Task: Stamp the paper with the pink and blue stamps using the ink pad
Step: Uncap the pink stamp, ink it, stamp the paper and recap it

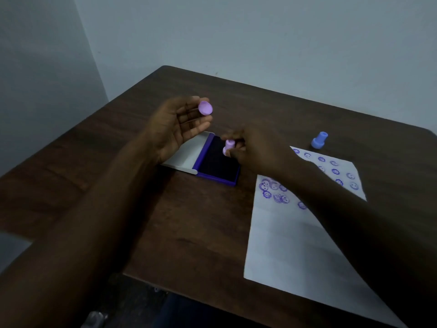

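A dark wooden counter point(189, 233) is seen from above, with an open ink pad point(218, 162) near its middle taken as the landmark. The ink pad is a shallow purple tray filled with a dark, almost black inked surface; its white lid point(189, 155) is folded flat to the left of it. Directly over the far part of the inked surface, the pink stamp point(228, 146) is pinched between the thumb and curled fingers point(236, 147) of the right hand point(256, 150), tilted; whether its face touches the ink cannot be told, as the hand is blurred. Up and to the left of the ink pad, the left hand point(176, 124) is held palm up above the counter, its fingers point(201, 124) loosely half-curled, and a small round pink cap point(205, 108) is pinched at the tips of the thumb and forefinger. To the right of the ink pad, a white sheet of paper point(290, 245) is laid flat on the counter, partly crossed by the right forearm; purple smiling-face prints point(274, 190) are scattered over its far end, while its near half is unmarked. Beyond the far edge of the paper, well to the right of the ink pad, the blue stamp point(319, 140) is stood upright on the counter, untouched.
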